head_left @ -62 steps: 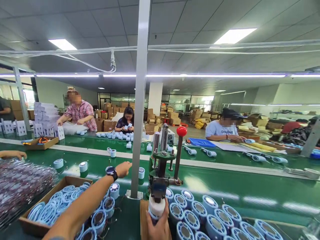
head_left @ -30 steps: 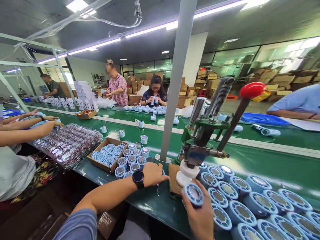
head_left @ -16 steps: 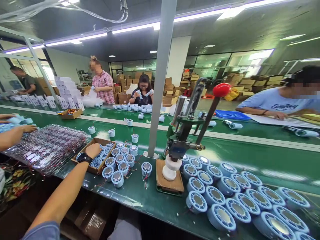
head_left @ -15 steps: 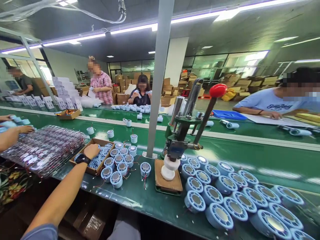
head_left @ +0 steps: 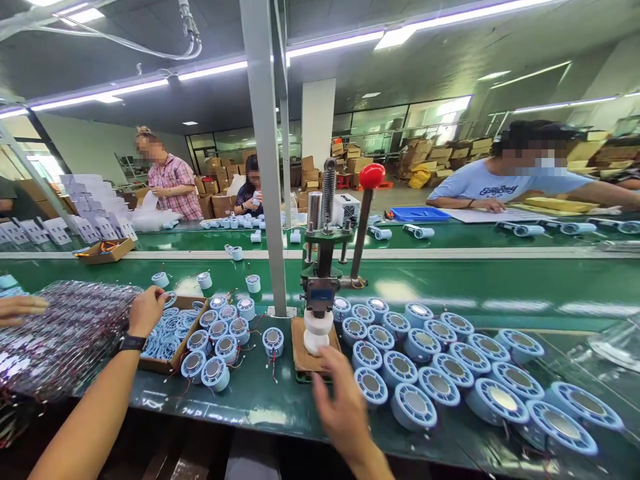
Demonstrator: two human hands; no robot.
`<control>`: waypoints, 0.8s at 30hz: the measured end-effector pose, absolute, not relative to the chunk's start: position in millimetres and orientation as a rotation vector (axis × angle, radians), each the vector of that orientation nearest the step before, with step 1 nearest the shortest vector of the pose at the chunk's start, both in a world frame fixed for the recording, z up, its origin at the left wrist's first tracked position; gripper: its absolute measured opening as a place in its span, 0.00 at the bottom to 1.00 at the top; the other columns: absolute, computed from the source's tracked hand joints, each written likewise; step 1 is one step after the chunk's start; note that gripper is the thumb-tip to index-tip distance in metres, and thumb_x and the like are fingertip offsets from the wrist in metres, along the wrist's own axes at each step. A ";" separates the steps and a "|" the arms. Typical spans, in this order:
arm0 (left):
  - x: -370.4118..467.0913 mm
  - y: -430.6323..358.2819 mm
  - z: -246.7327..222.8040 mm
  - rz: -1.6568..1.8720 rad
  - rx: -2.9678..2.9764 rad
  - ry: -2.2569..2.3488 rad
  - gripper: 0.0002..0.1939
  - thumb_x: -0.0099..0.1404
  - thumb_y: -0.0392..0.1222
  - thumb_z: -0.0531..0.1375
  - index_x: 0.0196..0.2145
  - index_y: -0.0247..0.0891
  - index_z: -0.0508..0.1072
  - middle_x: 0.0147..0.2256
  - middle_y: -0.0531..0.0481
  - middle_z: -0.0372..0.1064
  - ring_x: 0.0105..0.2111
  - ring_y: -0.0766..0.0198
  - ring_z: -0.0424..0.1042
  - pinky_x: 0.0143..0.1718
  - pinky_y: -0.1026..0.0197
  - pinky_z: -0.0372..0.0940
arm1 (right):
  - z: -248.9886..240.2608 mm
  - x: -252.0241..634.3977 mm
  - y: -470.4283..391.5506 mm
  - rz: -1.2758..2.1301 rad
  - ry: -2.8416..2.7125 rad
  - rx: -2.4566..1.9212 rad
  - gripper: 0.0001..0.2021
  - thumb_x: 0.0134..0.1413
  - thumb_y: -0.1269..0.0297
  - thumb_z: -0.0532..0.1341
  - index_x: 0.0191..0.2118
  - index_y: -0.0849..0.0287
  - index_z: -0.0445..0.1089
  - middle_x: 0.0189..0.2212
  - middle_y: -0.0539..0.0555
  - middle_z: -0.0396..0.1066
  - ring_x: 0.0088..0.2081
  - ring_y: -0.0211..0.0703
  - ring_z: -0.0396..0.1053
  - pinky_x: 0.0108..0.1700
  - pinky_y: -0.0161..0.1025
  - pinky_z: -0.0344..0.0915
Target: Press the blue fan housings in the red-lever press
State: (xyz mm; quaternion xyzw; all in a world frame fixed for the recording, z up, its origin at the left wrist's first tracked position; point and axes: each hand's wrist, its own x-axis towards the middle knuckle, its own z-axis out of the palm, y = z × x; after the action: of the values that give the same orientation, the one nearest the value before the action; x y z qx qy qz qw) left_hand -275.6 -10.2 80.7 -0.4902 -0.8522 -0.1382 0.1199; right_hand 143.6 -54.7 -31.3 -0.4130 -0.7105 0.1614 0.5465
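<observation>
My left hand [head_left: 147,310] is pinched on a light blue ring [head_left: 171,299] above the left part of a cardboard box of blue rings [head_left: 170,333]. In front of the hand press [head_left: 320,293], my right hand [head_left: 343,400] hangs with fingers apart and holds nothing. Its fingertips are near the white round fixture [head_left: 316,340] on the press's brown base pad [head_left: 300,360]. A single blue round part [head_left: 273,341] with red wires stands left of the press. One group of similar parts [head_left: 226,348] sits beside the box, and a larger group [head_left: 437,383] spreads right of the press.
Wrapped trays [head_left: 65,333] lie at the left, with another person's hand [head_left: 23,308] over them. A metal post [head_left: 267,167] rises behind the press. The press's red-knobbed lever [head_left: 372,176] points up. Several people sit or stand across the green bench.
The view has turned right. My right hand has come into view by the press. My left hand has risen from inside the box and now has a ring between its fingers.
</observation>
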 end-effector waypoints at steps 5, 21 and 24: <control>-223.4 -20.6 93.4 -0.580 -1.572 -2.292 0.16 0.70 0.43 0.44 0.50 0.37 0.62 0.49 0.39 0.74 0.46 0.49 0.75 0.45 0.54 0.66 | -44.7 71.2 -8.0 0.465 -2.035 -1.048 0.22 0.56 0.76 0.59 0.57 0.60 0.69 0.60 0.66 0.61 0.62 0.62 0.61 0.60 0.61 0.64; -34.0 -89.9 -50.4 -0.591 -2.687 -1.986 0.11 0.54 0.31 0.58 0.36 0.42 0.68 0.63 0.41 0.63 0.65 0.44 0.57 0.61 0.34 0.58 | -81.0 174.0 -74.8 0.639 -2.074 -0.983 0.26 0.51 0.75 0.59 0.56 0.49 0.71 0.59 0.59 0.64 0.59 0.48 0.67 0.58 0.45 0.68; -45.5 -86.8 -51.6 -0.704 -2.713 -1.994 0.16 0.60 0.33 0.56 0.46 0.41 0.69 0.58 0.41 0.68 0.63 0.49 0.63 0.61 0.39 0.61 | -80.9 173.3 -75.2 0.645 -2.068 -0.986 0.25 0.51 0.74 0.60 0.55 0.49 0.72 0.58 0.59 0.65 0.58 0.49 0.67 0.58 0.45 0.67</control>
State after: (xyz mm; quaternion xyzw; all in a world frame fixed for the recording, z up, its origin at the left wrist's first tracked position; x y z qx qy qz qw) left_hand -45.5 -86.8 -51.6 -0.7799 -0.5733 -0.2024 -0.1487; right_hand 173.3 -75.2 -80.9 -0.3845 -0.8067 0.2515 0.3716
